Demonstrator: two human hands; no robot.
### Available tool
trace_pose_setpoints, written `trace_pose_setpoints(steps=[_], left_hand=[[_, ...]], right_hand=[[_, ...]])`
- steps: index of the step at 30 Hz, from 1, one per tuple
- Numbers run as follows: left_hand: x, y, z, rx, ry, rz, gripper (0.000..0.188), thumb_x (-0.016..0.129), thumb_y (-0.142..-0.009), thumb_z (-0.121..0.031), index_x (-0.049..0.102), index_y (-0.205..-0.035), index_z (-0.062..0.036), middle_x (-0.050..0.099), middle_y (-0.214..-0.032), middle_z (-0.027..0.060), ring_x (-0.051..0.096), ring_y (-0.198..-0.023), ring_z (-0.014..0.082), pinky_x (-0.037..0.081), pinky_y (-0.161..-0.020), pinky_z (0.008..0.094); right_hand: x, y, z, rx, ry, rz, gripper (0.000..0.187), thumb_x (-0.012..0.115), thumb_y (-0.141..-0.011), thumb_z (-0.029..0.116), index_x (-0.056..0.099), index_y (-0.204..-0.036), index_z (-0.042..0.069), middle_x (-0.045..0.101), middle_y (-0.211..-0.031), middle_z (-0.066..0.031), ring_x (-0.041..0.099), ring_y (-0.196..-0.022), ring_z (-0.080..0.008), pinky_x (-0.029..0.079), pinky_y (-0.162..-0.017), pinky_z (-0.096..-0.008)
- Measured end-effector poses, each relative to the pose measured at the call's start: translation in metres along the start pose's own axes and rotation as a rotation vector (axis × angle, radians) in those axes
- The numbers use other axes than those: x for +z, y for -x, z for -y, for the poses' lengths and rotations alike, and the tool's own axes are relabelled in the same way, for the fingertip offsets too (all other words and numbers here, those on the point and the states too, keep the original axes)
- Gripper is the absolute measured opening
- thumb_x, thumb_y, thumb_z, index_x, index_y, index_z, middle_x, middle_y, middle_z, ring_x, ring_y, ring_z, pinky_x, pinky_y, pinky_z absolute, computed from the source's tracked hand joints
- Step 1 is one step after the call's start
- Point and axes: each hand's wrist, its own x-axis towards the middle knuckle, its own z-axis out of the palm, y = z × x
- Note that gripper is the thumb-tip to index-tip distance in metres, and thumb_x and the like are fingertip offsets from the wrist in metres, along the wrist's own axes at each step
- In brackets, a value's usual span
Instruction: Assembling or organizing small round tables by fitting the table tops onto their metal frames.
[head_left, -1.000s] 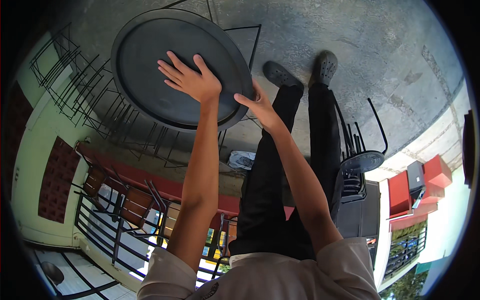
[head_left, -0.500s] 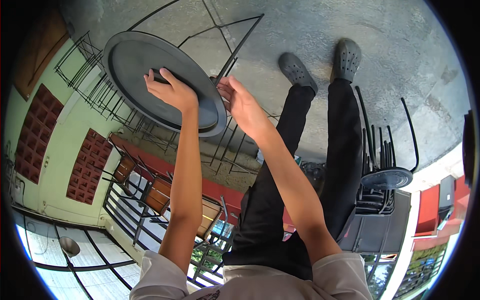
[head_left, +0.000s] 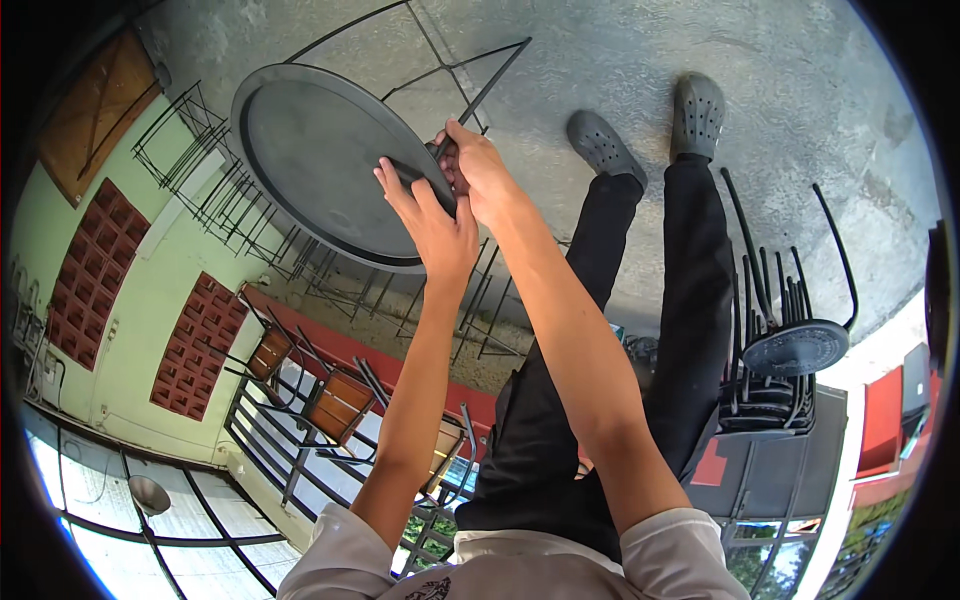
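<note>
A round, dark grey tray table (head_left: 310,160) with a raised rim is tilted in front of me at the left, its thin black metal leg frame (head_left: 448,66) spreading out behind it. My right hand (head_left: 478,175) is closed round a leg where it meets the right edge of the top. Beside it, my left hand (head_left: 432,225) lies over the lower right rim, fingers stretched out and apart on the tray's face. A dark strip shows beneath those fingers; whether it is a shadow or an object I cannot make out. Some of my right fingertips are hidden by the rim.
Black wire frames (head_left: 190,170) line the green wall at the left. Wooden-seated chairs (head_left: 338,408) stand below them. At the right is a stack of black metal stools (head_left: 795,347). My feet, in grey clogs (head_left: 698,115), rest on a concrete floor (head_left: 800,120).
My left hand has slid from the middle of the tray to its right rim, close to my right hand. My right hand has shifted slightly up along the edge. The whole view has turned a little.
</note>
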Motion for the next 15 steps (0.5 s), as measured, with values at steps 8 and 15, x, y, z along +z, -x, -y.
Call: trace_pose_setpoints(steps=[8, 15], left_hand=[[0.014, 0.013, 0.008, 0.007, 0.016, -0.069, 0.027, 0.054, -0.093, -0.01, 0.042, -0.111, 0.0059, 0.006, -0.164, 0.0372, 0.003, -0.151, 0.0585, 0.01, -0.115, 0.0756], [0.018, 0.018, 0.005, -0.013, -0.012, -0.114, 0.028, 0.059, -0.094, -0.012, 0.044, -0.111, 0.0053, 0.016, -0.163, 0.0353, 0.011, -0.152, 0.054, 0.014, -0.117, 0.0716]], right_hand=[[0.006, -0.003, -0.006, -0.001, -0.165, -0.074, 0.032, 0.045, -0.11, 0.031, 0.052, -0.086, 0.012, 0.054, -0.072, 0.0023, 0.039, -0.058, -0.0094, 0.036, -0.053, -0.0271], [0.002, -0.01, -0.009, -0.025, -0.152, -0.072, 0.032, 0.041, -0.111, 0.031, 0.051, -0.087, 0.011, 0.056, -0.072, -0.0015, 0.04, -0.056, -0.0104, 0.038, -0.052, -0.0276]])
